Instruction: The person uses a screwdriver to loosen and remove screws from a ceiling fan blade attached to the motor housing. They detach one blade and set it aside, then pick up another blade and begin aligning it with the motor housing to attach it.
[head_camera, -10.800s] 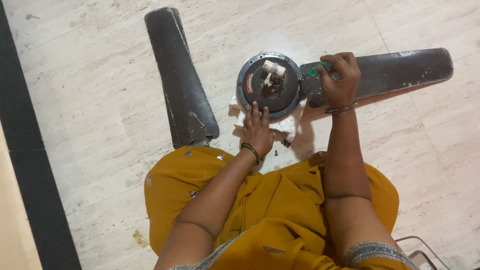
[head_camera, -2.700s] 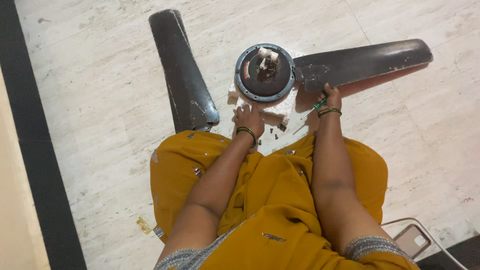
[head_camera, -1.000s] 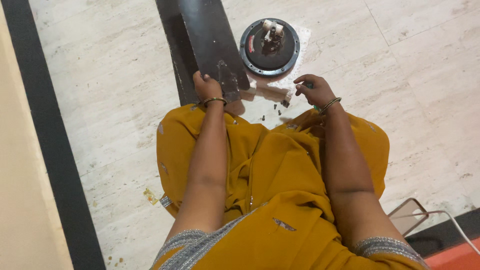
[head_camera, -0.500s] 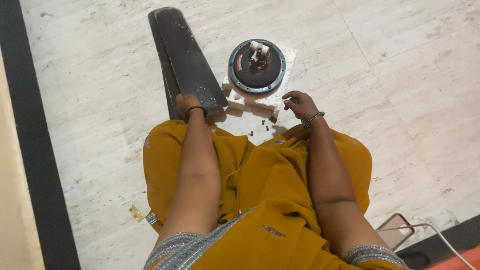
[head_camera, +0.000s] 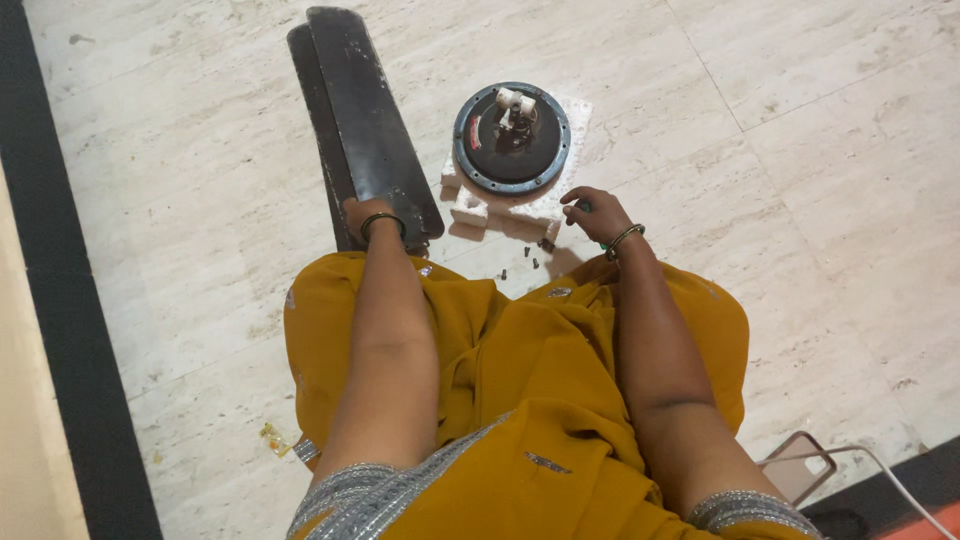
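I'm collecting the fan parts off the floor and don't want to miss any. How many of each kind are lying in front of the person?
Fan blades: 2, stacked, the left hand on their near end
Motor housing: 1, on a white foam block
Foam block: 1
Loose screws: about 4, small and hard to count, near the right hand
Total: about 8

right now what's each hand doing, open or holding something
Left hand: shut on the near end of the top fan blade.
Right hand: curled around a green-handled tool, mostly hidden.
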